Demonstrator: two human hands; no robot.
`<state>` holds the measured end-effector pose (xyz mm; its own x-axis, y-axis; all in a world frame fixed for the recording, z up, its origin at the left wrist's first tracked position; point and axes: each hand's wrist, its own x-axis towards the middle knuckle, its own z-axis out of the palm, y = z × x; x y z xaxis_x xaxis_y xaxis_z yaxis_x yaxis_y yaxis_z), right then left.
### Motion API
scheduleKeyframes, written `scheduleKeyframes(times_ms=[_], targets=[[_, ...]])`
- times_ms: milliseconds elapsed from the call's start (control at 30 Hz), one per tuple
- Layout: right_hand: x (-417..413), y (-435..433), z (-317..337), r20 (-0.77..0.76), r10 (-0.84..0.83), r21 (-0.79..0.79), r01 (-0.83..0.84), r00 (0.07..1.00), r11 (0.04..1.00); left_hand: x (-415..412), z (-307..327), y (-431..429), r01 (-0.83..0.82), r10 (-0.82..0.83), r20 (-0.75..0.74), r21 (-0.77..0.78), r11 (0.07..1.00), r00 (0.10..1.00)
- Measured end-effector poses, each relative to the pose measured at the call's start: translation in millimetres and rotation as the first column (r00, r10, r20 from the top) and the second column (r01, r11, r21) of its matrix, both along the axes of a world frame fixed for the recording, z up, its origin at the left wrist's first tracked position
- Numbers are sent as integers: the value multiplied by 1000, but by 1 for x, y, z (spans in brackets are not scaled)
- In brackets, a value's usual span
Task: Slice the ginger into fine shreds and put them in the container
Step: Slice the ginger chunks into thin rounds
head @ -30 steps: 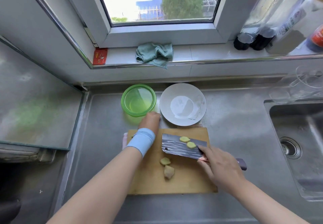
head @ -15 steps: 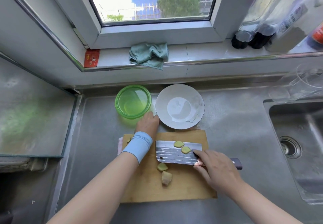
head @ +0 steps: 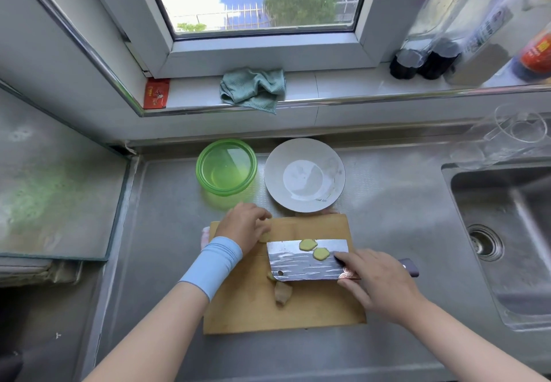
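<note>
Two ginger slices (head: 313, 249) are being carried flat on the knife (head: 301, 265), which is being gripped by the right hand (head: 384, 286). The left hand (head: 244, 226) is being curled over another slice (head: 264, 237), and its hold cannot be told. Stacking them for shredding is probably being called for next.

faint print on the white plate (head: 320, 200) and the red bottle label (head: 538, 53), neither legible.

A crumpled teal cloth (head: 253, 87) lies on the windowsill (head: 328, 86) at twelve o'clock. A red packet (head: 156, 93) is at eleven and two dark bottles (head: 439, 59) at one. The sink (head: 521, 247) is set into the surface (head: 402, 202) at three o'clock, with clear glassware (head: 512, 134) just beyond it.
</note>
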<state>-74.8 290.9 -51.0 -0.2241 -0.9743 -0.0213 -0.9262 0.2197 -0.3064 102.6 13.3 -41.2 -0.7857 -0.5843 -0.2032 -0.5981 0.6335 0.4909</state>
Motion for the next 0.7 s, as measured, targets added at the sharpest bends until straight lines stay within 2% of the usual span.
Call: scheduleKeyframes(times_ms=[100, 167, 233, 533, 700], targets=[[5, -5, 4, 19, 26, -1, -26, 999, 1000, -13, 9, 23, 129, -124, -204, 14, 991, 971], [9, -8, 7, 35, 42, -5, -42, 999, 999, -23, 14, 48, 283, -262, -209, 76, 956, 942], [13, -11, 9, 36, 53, -12, -52, 998, 999, -29, 10, 63, 363, -351, -161, 57, 930, 923], [21, -4, 15, 6, 59, -59, -58, 998, 997, -18, -14, 49, 217, -210, -61, 140, 966, 976], [19, 7, 19, 40, 50, -38, -48, 998, 998, -8, -1, 32, 112, -92, -136, 145, 983, 986]])
